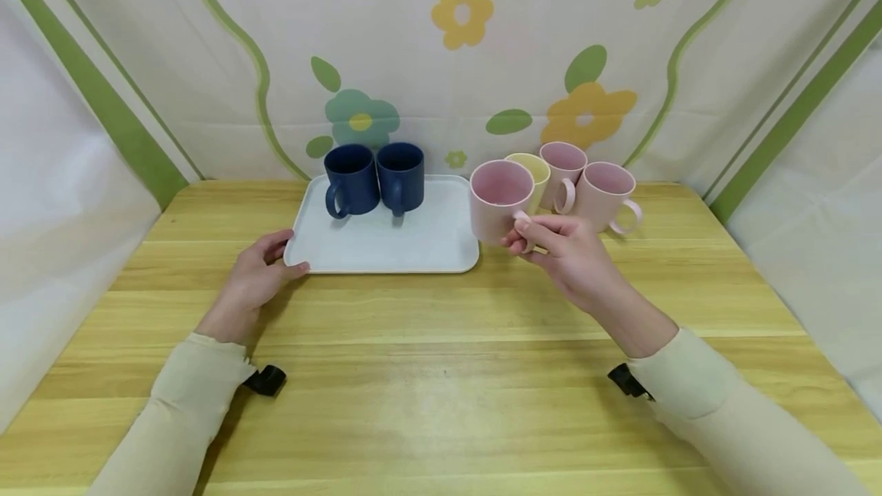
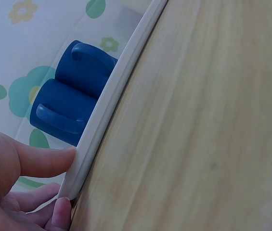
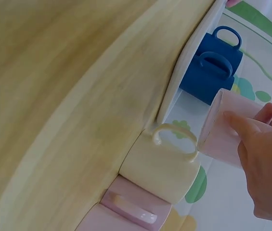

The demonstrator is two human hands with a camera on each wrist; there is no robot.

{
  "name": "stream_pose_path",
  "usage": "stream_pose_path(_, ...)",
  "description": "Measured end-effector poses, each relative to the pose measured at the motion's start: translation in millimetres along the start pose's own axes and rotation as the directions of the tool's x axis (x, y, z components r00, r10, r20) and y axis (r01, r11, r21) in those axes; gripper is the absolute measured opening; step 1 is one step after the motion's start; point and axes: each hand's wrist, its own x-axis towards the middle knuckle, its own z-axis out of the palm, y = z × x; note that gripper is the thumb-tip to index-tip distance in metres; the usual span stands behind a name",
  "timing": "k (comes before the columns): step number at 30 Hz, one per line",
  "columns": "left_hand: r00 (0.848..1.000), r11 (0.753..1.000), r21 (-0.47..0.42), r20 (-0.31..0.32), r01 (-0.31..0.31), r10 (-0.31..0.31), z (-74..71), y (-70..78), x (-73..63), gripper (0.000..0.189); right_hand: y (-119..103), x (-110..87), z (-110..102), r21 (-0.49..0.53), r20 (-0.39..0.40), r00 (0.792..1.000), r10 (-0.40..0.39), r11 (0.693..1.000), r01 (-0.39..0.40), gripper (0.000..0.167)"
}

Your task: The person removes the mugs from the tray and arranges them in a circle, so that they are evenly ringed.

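My right hand (image 1: 572,257) pinches a pink mug (image 1: 491,214) by its handle and holds it upright above the table, near the tray's right end. In the right wrist view the mug's base (image 3: 212,118) hangs apart from the yellow mug (image 3: 160,163) standing below. At the left front corner of a white tray (image 1: 406,247), my left hand (image 1: 251,282) grips the rim between thumb (image 2: 49,162) and fingers. Two dark blue mugs, a left one (image 1: 360,188) and a right one (image 1: 409,178), stand side by side at the back of the tray.
Behind the held mug, two more pink mugs, one at the back (image 1: 554,178) and one at the right (image 1: 598,205), stand on the wooden table (image 1: 427,373) beside the yellow mug. A flower-printed curtain (image 1: 386,29) rises along the table's back edge.
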Motion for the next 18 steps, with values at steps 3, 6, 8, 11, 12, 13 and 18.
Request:
stream_pose_path(3,1.0,1.0,-0.001,0.0,0.006,-0.006,0.0,0.3,0.0,0.081,1.0,-6.1,-6.4,0.023,-0.005,1.0,0.005,1.0,-0.005,0.02)
stream_pose_path(6,1.0,1.0,-0.002,0.001,0.008,-0.008,-0.4,1.1,-0.4,0.082,2.2,-12.4,-13.3,0.045,-0.005,1.0,-0.002,0.999,0.002,0.019)
stream_pose_path(8,1.0,1.0,0.0,0.003,0.005,-0.005,-0.4,1.6,-0.6,0.082,3.3,-16.4,-18.5,0.058,-0.001,1.0,-0.012,0.998,0.012,0.019)
stream_pose_path(11,1.0,1.0,0.002,0.004,0.001,-0.001,-0.2,1.2,-0.2,0.082,5.0,-21.7,-26.4,0.071,-0.001,1.0,-0.019,0.997,0.019,0.019)
stream_pose_path(12,1.0,1.0,0.002,0.002,0.001,-0.001,0.0,0.8,0.1,0.082,5.5,-23.2,-29.3,0.075,-0.001,1.0,-0.019,0.997,0.019,0.019)
stream_pose_path(13,1.0,1.0,0.003,0.001,0.001,-0.001,0.1,0.5,0.2,0.082,6.1,-24.6,-32.2,0.08,-0.005,1.0,-0.016,0.997,0.016,0.019)
stream_pose_path(18,1.0,1.0,-0.009,-0.006,0.001,-0.001,1.3,-0.8,0.2,0.081,8.5,-30.9,-46.9,0.116,-0.035,0.999,0.015,0.993,-0.011,0.019)
